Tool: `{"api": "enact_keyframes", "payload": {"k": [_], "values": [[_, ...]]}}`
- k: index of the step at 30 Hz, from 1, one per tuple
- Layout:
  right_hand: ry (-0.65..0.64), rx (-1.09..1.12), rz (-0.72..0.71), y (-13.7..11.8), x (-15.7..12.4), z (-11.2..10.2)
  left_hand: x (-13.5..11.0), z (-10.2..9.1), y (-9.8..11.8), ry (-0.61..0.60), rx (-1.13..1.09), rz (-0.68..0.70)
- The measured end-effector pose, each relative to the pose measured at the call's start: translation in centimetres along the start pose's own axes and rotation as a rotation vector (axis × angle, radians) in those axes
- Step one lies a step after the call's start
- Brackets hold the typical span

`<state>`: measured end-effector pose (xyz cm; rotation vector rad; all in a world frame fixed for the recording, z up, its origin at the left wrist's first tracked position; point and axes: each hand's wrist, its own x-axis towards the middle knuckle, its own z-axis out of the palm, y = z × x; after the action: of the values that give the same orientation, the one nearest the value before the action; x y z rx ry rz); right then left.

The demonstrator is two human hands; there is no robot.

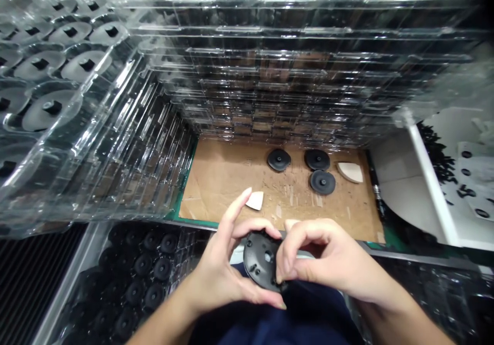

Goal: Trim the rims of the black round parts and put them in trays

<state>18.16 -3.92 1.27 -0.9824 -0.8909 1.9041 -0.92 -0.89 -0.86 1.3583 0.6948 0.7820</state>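
Observation:
Both hands hold one round black plastic disc (259, 260) with small holes, close to my body below the table's front edge. My left hand (224, 268) curls round its left rim, thumb under it and forefinger raised. My right hand (328, 260) pinches its right side with bent fingers. On the brown cardboard sheet (219, 180) ahead lie three more black discs (317, 159) and two white wedge-shaped pieces (255, 200), apart from my hands.
Tall stacks of clear plastic trays (293, 77) wall in the cardboard at the back and left; the left stack's top tray (50, 67) holds black discs. A bin of black discs (142, 278) sits at lower left. White trays (436, 180) with small black parts stand right.

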Motion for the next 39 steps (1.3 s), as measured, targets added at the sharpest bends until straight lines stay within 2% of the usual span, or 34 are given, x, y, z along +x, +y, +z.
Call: {"api": "enact_keyframes", "payload": {"k": [3,8,13,16,19,21,24,27,33,39], "values": [[-0.006,0.039,-0.022,0.5,-0.1,0.0,-0.2,0.0,-0.4,0.004,-0.004,0.037],[0.190,-0.020,-0.098,1.5,-0.6,0.4,-0.2,0.0,-0.7,0.032,0.053,0.186],[0.323,-0.064,-0.294,3.3,-2.2,-0.4,-0.1,-0.1,-0.9,0.019,0.177,0.354],[0.455,-0.198,-0.364,4.2,-3.3,-0.9,-0.1,-0.1,-1.1,0.031,0.195,0.366],[0.552,-0.380,-0.407,4.2,-4.2,-0.6,0.1,0.0,-1.1,0.026,0.179,0.346],[0.525,-0.431,-0.447,3.6,-4.6,0.1,0.4,0.3,-1.0,-0.001,0.175,0.321],[0.410,-0.512,-0.482,2.6,-4.9,0.8,0.9,0.8,-0.8,-0.067,0.171,0.306],[0.339,-0.588,-0.492,1.8,-5.0,0.9,1.1,1.3,-0.6,-0.095,0.152,0.298],[0.366,-0.296,-0.476,1.9,-5.4,0.2,1.1,1.9,-0.8,-0.111,0.092,0.220],[0.303,-0.474,-0.413,1.8,-5.0,0.6,1.0,1.7,-0.7,-0.154,0.090,0.185]]}}
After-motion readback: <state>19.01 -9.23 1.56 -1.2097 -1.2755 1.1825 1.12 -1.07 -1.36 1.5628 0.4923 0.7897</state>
